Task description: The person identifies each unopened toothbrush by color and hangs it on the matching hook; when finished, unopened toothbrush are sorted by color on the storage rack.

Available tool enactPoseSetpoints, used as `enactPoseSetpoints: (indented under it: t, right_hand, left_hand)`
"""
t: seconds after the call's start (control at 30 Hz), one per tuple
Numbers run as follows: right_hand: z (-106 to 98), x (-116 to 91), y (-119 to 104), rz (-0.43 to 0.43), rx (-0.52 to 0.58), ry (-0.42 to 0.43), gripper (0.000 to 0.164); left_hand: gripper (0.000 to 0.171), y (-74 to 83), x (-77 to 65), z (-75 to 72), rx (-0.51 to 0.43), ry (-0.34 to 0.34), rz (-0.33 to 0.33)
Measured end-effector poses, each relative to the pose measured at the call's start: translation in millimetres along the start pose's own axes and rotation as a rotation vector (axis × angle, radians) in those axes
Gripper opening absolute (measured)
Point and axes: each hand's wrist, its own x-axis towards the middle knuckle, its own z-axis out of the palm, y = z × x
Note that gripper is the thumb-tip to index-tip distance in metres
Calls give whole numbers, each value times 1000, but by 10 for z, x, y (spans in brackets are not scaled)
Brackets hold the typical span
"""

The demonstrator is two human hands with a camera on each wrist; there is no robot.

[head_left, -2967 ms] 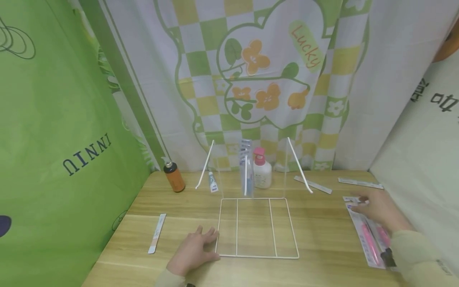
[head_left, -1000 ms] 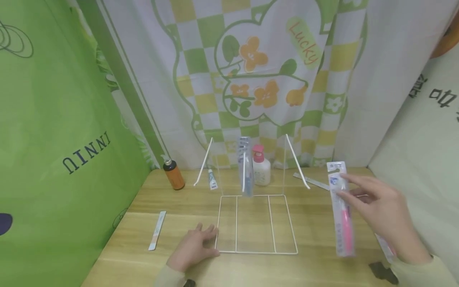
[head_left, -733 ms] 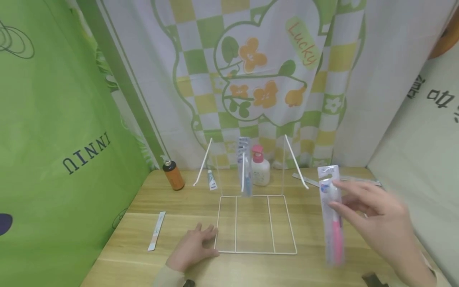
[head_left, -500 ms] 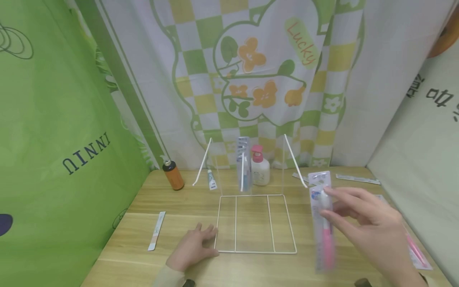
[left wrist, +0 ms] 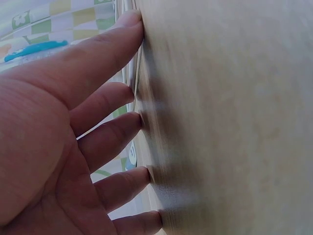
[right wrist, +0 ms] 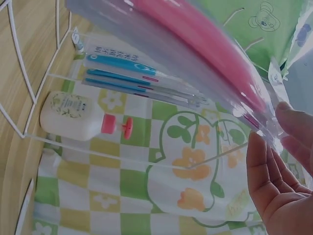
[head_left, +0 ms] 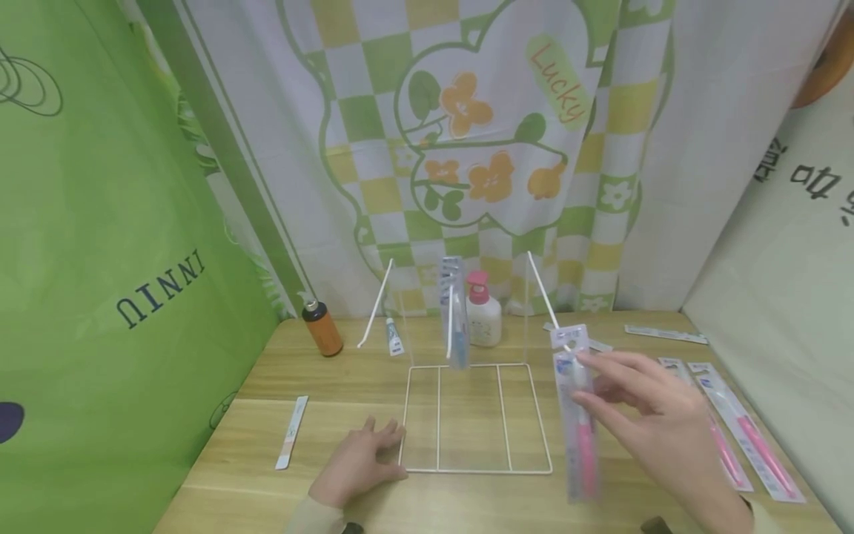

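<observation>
My right hand (head_left: 647, 415) pinches a packaged pink toothbrush (head_left: 586, 460) upright, thumb against fingers near its upper part. The pack's top overlaps the tip of the right prong of a white wire rack (head_left: 477, 472); whether the prong passes through the hanging hole I cannot tell. In the right wrist view the pink toothbrush pack (right wrist: 195, 39) slants across the top. Several packaged blue toothbrushes (head_left: 460, 337) hang at the rack's middle prong. My left hand (head_left: 356, 461) rests at the left side of the rack's base, fingers spread, fingertips down on the table (left wrist: 234, 122).
Two more pink toothbrush packs (head_left: 754, 434) lie at the right. Behind the rack stand a white pump bottle (head_left: 485, 322) and a small tube (head_left: 395, 339). An orange bottle (head_left: 323, 331) is back left. Flat strips (head_left: 291, 432) lie left and back right (head_left: 666, 334).
My right hand has lifted one pink toothbrush pack from the right side of the table and carried it left to the right prong. My left hand stays at the rack's base.
</observation>
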Motion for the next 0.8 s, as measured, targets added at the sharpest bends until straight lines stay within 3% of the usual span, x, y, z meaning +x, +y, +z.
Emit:
enactPoseSetpoints:
  t: [0.17,0.3,0.43,0.67,0.8]
  right_hand:
    - [70,-5,107,-8,-12,-6,53]
    - [118,-24,182,34,-12,-32,42]
    - [187,-30,256,52,-17,-23,59]
    - [387,23,476,-40,-15,62,39]
    - [505,87,642,-61,-84,102,36]
  left_hand:
    - [74,-4,-3,9,4,-1,4]
    - [74,-7,0,17,5,-1,8]
    - [75,-15,0,27,9,0,7]
    - [74,-21,-1,29,12,7,6]
    - [73,-32,8,32,21,7,2]
